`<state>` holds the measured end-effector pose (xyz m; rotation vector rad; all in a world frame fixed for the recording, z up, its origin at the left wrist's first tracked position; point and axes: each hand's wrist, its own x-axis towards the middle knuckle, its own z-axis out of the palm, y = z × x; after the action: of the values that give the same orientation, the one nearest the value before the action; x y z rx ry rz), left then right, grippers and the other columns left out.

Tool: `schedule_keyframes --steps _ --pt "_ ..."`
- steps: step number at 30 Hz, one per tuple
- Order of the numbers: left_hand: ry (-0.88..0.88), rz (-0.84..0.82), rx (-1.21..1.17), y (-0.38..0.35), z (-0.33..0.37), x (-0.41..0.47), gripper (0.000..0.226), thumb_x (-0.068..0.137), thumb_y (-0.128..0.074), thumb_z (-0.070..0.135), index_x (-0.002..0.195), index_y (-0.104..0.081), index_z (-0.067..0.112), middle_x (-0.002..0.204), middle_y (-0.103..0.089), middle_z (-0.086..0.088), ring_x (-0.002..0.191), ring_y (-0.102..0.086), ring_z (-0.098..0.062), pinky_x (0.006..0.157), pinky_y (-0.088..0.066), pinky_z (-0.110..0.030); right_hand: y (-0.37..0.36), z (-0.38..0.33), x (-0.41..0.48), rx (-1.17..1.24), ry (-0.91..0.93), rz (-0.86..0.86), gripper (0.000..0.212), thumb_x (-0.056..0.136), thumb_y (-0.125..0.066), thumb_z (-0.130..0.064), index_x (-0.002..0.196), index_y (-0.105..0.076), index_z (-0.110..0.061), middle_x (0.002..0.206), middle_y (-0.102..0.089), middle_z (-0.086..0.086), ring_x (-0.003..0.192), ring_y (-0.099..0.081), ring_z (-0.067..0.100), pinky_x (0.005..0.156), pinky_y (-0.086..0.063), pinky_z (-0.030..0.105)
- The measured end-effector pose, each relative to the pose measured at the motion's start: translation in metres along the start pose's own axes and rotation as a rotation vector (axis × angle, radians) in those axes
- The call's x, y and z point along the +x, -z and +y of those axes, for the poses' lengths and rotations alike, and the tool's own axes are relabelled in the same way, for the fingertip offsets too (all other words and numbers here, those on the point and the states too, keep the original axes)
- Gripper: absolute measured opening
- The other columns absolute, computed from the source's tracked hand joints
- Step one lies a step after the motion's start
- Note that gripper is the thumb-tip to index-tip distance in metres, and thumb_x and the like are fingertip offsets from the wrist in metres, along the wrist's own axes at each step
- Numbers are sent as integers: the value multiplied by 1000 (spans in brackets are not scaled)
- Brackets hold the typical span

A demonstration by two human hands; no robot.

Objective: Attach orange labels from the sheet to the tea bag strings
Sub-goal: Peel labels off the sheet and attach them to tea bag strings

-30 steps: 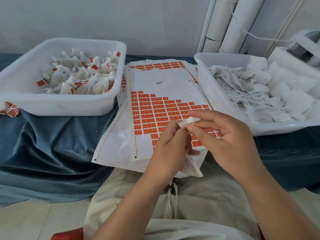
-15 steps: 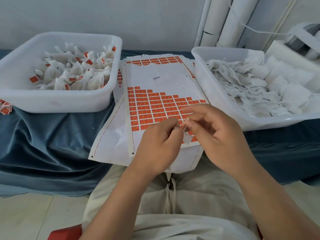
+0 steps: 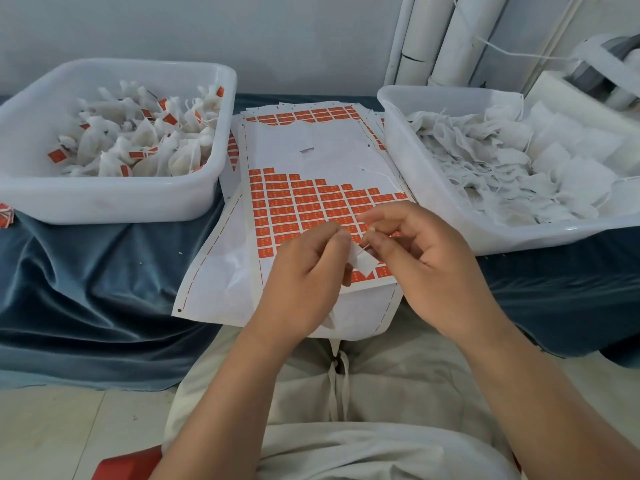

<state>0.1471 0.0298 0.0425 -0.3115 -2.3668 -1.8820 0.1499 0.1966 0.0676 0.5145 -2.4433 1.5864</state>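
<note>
Two hands meet over the near end of the label sheet (image 3: 322, 157). The left hand (image 3: 311, 268) curls its fingers round a white tea bag (image 3: 362, 262). Only one corner of the bag shows, pointing down and to the right between the hands; the rest is hidden behind the palm. The right hand (image 3: 426, 261) pinches the thin string (image 3: 364, 248) between thumb and forefinger, its other fingers loosely spread. The string slants up from the bag's corner to the pinch and is hard to make out; whether a label is on it I cannot tell.

The sheet's long axis runs away from the person, and its near end hangs over the table (image 3: 86, 289) edge toward the lap. Orange labels (image 3: 304, 206) fill its nearer rows in a stepped block. The left tub (image 3: 114, 202) holds labelled bags just beside the sheet. The right tub (image 3: 433, 192) holds plain ones and is cut off at the frame edge.

A second ago the bag's corner stuck up above the fingertips; now it points down, and both hands sit nearer the sheet's near end
</note>
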Motion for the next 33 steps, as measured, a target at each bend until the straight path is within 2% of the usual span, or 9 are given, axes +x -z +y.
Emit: schedule_keyframes --steps 3,5,8,11,16,19,23,26,33 --pt "-37 61 18 2 2 -1 39 109 -42 32 77 -63 21 69 -65 7 61 -63 -7 55 -47 -14 -2 2 1 28 -23 12 28 105 -64 -19 112 -68 -46 108 -75 -17 100 -75 8 87 -60 23" --pt "-11 101 11 3 4 0 46 112 -43 34 77 -66 15 68 -67 4 58 -63 -8 53 -48 -16 -2 3 1 43 -26 24 27 106 -63 -19 112 -67 -45 108 -75 -16 100 -75 9 86 -61 25" --pt "192 107 -143 8 10 1 53 110 -46 38 67 -68 17 64 -67 1 53 -62 -8 52 -48 -19 -3 4 0 93 -10 62 26 106 -63 -18 110 -69 -43 104 -77 -14 98 -75 10 84 -60 21" --pt "381 12 -348 16 12 3 46 108 -55 34 68 -77 28 68 -70 -5 52 -61 -10 56 -50 -22 -4 3 0 176 12 93 25 105 -62 -16 104 -71 -40 100 -77 -7 95 -75 14 83 -60 23" --pt "498 -233 -750 25 11 6 15 91 -71 24 88 -85 23 90 -76 -13 55 -60 -10 48 -46 -16 -2 1 0 276 28 90 23 104 -59 -12 99 -71 -31 98 -75 -3 94 -75 18 82 -59 25" --pt "511 -334 -717 25 7 7 16 82 -81 25 90 -84 11 93 -76 -11 57 -58 -7 48 -45 -13 -1 0 -1 242 73 104 23 104 -58 -7 102 -69 -27 98 -74 -1 93 -74 19 83 -58 22" --pt "493 -366 -668 24 3 8 31 75 -84 39 89 -83 11 92 -76 -9 57 -57 -7 48 -44 -12 -1 -2 -2 217 91 97 25 104 -58 -4 103 -69 -27 98 -73 -2 93 -72 18 84 -56 21" --pt "497 -385 -645 24 0 7 37 71 -85 42 92 -84 12 95 -77 -6 56 -56 -8 49 -44 -12 0 -3 -2 230 67 87 24 104 -61 -13 103 -70 -35 101 -74 -4 99 -73 17 86 -57 21" --pt "448 -386 -625 25 -3 6 26 81 -82 35 92 -84 12 95 -79 -8 55 -54 -5 48 -42 -13 -1 -1 0 275 21 63 27 103 -63 -20 113 -71 -43 105 -77 -5 106 -74 18 91 -59 27"
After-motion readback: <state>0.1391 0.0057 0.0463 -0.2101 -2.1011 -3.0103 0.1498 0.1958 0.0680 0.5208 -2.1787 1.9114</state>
